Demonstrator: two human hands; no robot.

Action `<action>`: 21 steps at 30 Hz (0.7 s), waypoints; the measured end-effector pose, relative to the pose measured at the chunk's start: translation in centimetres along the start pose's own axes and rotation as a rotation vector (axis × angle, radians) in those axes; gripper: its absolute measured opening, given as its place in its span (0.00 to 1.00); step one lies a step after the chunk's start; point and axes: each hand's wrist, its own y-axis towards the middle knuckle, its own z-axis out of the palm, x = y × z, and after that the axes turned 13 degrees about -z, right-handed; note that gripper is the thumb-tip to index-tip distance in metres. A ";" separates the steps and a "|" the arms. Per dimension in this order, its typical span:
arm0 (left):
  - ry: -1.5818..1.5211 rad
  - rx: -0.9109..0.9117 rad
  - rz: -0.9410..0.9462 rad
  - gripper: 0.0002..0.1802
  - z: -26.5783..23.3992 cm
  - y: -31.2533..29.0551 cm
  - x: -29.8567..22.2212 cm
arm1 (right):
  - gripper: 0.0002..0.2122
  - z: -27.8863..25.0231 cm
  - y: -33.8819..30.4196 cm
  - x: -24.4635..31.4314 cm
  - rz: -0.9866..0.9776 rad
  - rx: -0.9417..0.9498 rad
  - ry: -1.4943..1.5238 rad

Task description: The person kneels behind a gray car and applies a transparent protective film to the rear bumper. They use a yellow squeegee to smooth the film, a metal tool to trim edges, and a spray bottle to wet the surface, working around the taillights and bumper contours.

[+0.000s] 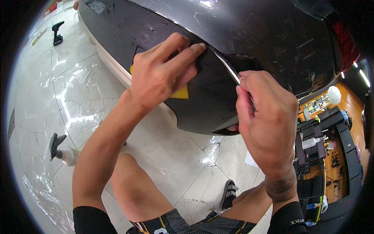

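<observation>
Right hand (269, 117), nearest the camera, pinches a shiny strip (225, 65) between thumb and forefinger. Left hand (161, 74) has bent fingers, one fingertip touching the dark bumper (212, 107) beside the strip's far end. A yellow card (181, 93) shows behind the left hand; whether it is gripped cannot be told. The strip runs along the bumper, from far left to the right hand. Handling: the strip is probably light, thin, flexible and prone to creasing; hold its near end between finger pads. A spray bottle (69, 156) is at left on the floor (159, 167).
</observation>
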 end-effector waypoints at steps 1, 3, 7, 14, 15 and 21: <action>-0.006 0.003 -0.003 0.21 0.0 0.0 0.0 | 0.05 0.1 -0.2 -0.3 -0.015 -0.007 0.000; -0.009 0.007 -0.008 0.21 -0.1 0.0 0.0 | 0.06 0.2 -0.3 -0.6 -0.034 -0.011 0.003; 0.012 0.003 -0.005 0.21 0.0 0.0 0.0 | 0.06 0.0 -0.5 -0.6 -0.025 0.003 0.002; -0.026 0.022 -0.024 0.22 -0.4 0.1 -0.4 | 0.05 -0.1 -0.4 -0.9 -0.020 -0.027 0.040; -0.030 0.022 -0.025 0.22 -0.3 0.1 -0.3 | 0.05 0.0 -0.4 -1.0 -0.038 -0.028 0.040; -0.038 -0.010 -0.015 0.23 0.0 0.0 -0.2 | 0.05 0.2 -0.5 -1.2 -0.024 -0.019 0.048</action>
